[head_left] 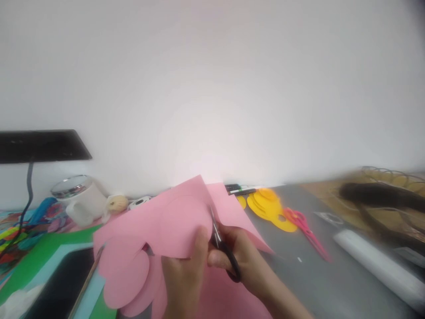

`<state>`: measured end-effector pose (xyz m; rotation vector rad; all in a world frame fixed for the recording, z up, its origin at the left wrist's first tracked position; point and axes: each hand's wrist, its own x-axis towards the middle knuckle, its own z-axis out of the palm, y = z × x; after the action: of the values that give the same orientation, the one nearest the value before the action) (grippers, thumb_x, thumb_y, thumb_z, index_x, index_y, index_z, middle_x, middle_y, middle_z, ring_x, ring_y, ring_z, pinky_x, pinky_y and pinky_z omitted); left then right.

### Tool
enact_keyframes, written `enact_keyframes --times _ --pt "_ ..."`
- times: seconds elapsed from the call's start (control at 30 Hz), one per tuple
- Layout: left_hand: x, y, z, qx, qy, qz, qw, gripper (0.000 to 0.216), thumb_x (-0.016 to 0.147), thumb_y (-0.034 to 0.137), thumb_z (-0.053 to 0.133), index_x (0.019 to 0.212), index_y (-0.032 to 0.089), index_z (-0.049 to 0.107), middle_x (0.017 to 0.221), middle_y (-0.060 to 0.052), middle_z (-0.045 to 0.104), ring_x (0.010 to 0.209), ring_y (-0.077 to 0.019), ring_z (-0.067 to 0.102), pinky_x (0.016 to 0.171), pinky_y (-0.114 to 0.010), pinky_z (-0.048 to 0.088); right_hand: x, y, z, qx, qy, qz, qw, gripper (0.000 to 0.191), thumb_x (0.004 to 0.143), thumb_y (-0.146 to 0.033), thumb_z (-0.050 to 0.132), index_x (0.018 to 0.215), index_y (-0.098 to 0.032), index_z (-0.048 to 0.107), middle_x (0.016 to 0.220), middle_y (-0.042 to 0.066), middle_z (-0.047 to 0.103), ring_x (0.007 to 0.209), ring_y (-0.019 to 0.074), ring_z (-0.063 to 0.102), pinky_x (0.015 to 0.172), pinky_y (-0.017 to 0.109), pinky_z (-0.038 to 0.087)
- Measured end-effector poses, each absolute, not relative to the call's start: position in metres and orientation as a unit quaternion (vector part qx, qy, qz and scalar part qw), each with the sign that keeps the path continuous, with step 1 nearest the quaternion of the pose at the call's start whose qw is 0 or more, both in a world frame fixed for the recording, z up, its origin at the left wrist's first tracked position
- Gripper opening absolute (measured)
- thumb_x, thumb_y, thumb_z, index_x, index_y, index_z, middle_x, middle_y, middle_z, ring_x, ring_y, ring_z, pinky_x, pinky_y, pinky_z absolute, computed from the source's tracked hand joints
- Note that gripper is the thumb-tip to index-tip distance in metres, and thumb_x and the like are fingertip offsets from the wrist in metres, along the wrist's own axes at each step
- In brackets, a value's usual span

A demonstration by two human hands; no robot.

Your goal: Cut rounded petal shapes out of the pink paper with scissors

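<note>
My left hand (187, 270) pinches a sheet of pink paper (133, 226) along its lower edge, thumb on top. A rounded shape shows on the part of the sheet beside that thumb. In my right hand (241, 252) is a pair of scissors (229, 257) with black handles and metal blades. The blades point up and away, at the right edge of the rounded shape. Pink paper hearts (126, 274), cut out and overlapping, lie to the left of my left hand. More pink paper spreads underneath and to the right of both hands.
Yellow paper cutouts (265, 206) and pink scissors (308, 232) lie to the right on the grey mat (282, 279). Farther right is a white roll (378, 266). At left are a white mug (86, 204), green paper (29, 266) and a dark phone-like object (63, 283).
</note>
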<state>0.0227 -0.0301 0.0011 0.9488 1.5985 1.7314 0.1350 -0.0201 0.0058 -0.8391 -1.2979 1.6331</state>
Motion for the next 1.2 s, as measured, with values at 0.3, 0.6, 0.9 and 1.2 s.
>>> enact_keyframes --times 0.3,0.6,0.9,1.2 --pt "0.022 -0.033 0.011 0.346 0.62 0.633 0.309 0.035 0.058 0.044 0.072 0.075 0.014 0.068 0.071 -0.009 0.073 0.075 -0.0283 0.069 0.063 -0.037 0.057 0.134 -0.02 0.008 -0.363 -0.524 0.647 0.418 0.051 0.056 -0.058 0.08 0.072 -0.016 0.056 0.058 -0.005 0.045 0.054 0.0098 0.036 0.05 0.023 0.03" --pt "0.025 -0.032 0.016 0.312 0.628 0.623 0.346 0.029 0.055 0.043 0.072 0.062 0.015 0.068 0.057 -0.006 0.069 0.057 -0.0247 0.067 0.046 -0.031 0.054 0.135 -0.02 0.003 -0.364 -0.53 0.638 0.423 0.048 0.059 -0.058 0.078 0.073 -0.017 0.058 0.057 -0.005 0.047 0.053 0.0113 0.045 0.053 0.025 0.04" --pt "0.022 -0.031 0.011 0.323 0.635 0.609 0.349 0.029 0.056 0.046 0.071 0.054 0.017 0.067 0.056 -0.006 0.069 0.059 -0.0243 0.067 0.049 -0.031 0.054 0.136 -0.02 0.0 -0.369 -0.521 0.642 0.424 0.043 0.06 -0.053 0.079 0.072 -0.017 0.058 0.057 -0.005 0.048 0.052 0.0109 0.047 0.052 0.024 0.042" --pt "0.023 -0.032 0.015 0.312 0.623 0.624 0.353 0.028 0.058 0.043 0.072 0.053 0.016 0.066 0.057 -0.007 0.071 0.059 -0.0254 0.068 0.041 -0.027 0.049 0.135 -0.02 0.001 -0.376 -0.513 0.646 0.423 0.042 0.059 -0.05 0.08 0.072 -0.017 0.057 0.056 -0.006 0.047 0.051 0.0099 0.047 0.05 0.023 0.043"
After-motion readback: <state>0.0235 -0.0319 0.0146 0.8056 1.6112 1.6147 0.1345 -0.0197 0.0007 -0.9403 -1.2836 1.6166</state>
